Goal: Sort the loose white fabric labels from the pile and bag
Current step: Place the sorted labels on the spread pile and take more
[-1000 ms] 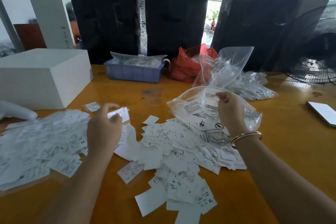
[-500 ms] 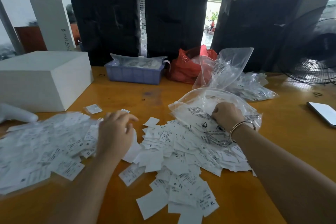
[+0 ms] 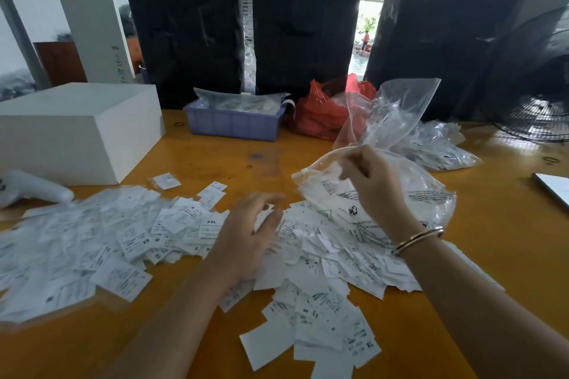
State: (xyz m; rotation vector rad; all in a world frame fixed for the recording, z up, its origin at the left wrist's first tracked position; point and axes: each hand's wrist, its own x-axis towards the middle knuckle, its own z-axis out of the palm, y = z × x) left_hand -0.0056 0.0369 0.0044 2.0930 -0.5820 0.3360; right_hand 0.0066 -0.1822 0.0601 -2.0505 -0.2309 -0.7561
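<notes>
Loose white fabric labels lie in two heaps on the yellow table: a left pile [image 3: 92, 243] and a centre pile [image 3: 326, 280], with size prints such as XS and XXL. A clear printed plastic bag [image 3: 421, 197] lies at the centre pile's far right, its mouth lifted. My right hand [image 3: 372, 188], bracelet on the wrist, pinches the bag's rim and holds it up. My left hand [image 3: 249, 234] is blurred over the near left edge of the centre pile, fingers curled on a few labels.
A white box [image 3: 77, 129] and a white tool [image 3: 34, 188] are at the left. A lilac tray [image 3: 234, 126], a red bag [image 3: 320, 114], an upright clear bag [image 3: 394, 108] and filled bags [image 3: 440, 148] stand behind. A fan [image 3: 538, 95] and phone [image 3: 554, 188] are at the right.
My left hand left the left pile and moved right to the centre pile. My right hand came up out of the bag and lifted its rim.
</notes>
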